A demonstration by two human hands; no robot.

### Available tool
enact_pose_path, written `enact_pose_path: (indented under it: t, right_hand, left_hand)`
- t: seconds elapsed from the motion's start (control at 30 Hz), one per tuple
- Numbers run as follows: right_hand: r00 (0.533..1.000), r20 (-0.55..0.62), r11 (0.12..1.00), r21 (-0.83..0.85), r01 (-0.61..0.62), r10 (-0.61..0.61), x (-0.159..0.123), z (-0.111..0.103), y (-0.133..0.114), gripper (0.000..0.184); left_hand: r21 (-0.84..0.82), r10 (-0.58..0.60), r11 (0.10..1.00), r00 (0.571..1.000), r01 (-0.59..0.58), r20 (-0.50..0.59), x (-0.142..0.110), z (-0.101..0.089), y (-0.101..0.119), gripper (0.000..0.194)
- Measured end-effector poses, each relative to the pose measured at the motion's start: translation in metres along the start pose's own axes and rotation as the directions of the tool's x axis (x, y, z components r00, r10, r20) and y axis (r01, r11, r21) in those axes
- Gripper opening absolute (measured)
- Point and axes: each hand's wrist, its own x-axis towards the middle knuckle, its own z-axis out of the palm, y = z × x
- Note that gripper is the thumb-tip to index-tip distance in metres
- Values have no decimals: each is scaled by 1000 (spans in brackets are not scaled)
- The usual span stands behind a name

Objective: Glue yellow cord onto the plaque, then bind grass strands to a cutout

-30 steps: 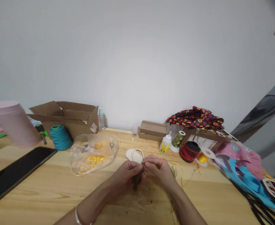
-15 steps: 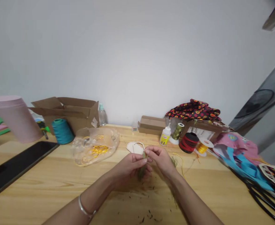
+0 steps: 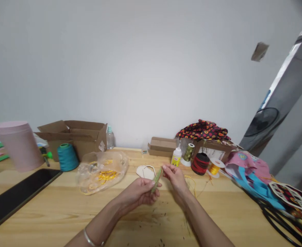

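Note:
My left hand [image 3: 142, 193] pinches a slim green leaf-shaped piece [image 3: 156, 181] between thumb and fingers, holding it at a slant above the table. At its upper tip, the thumb and forefinger of my right hand [image 3: 175, 178] are closed together; whether they grip the tip itself or a fine thread there is too small to make out. Just behind the hands lies a pale flat cut-out shape [image 3: 143, 172] with a dark outline. A loose yellow cord [image 3: 192, 181] rests beside my right wrist. Small dark scraps are scattered on the wood below.
Left: a black tablet-like slab [image 3: 19, 195], teal thread cone [image 3: 67, 157], pink cylinder [image 3: 19, 145], open carton [image 3: 76, 137] and plastic bag of yellow cord [image 3: 103, 173]. Right: glue bottle [image 3: 176, 157], green spool [image 3: 189, 152], red-black spool [image 3: 200, 163], yellow spool [image 3: 214, 167], fabrics and black cables [image 3: 277, 219].
The green piece has turned from hanging down to slanting upward, showing a lighter face. My right hand has moved slightly right, away from my left. The camera view has shifted.

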Motion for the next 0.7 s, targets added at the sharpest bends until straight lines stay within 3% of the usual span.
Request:
enact_pose_path:
  t: [0.13, 0.23, 0.3, 0.37, 0.47, 0.57, 0.7]
  right_hand:
    - [999, 39, 999, -28, 17, -16, -2, -1, -2, 25]
    - [995, 96, 997, -66, 27, -21, -5, 1, -7, 23]
    - [989, 139, 993, -102, 55, -41, -7, 2, -11, 22]
    - [982, 168, 984, -145, 107, -82, -8, 3, -16, 19]
    - [968, 183, 953, -217, 209, -171, -9, 5, -21, 13]
    - [950, 201, 915, -281, 291, -240, -12, 7, -23, 7]
    - [943, 179, 877, -352, 327, -280, -15, 10, -21, 7]
  left_hand:
    - [13, -28, 1000, 999, 28, 24, -2, 4, -2, 44]
    - [222, 64, 974, 994, -44, -83, 0, 4, 0, 49]
    - [400, 232, 906, 953, -139, -194, 2, 1, 4, 43]
    - [493, 390, 842, 881, -221, -270, 4, -3, 9, 33]
    - [511, 481, 810, 824, -288, -298, 6, -5, 15, 36]
    - [494, 475, 812, 844, -312, -249, 8, 2, 15, 34]
    - [281, 347, 910, 931, -304, -116, 14, 13, 4, 23]
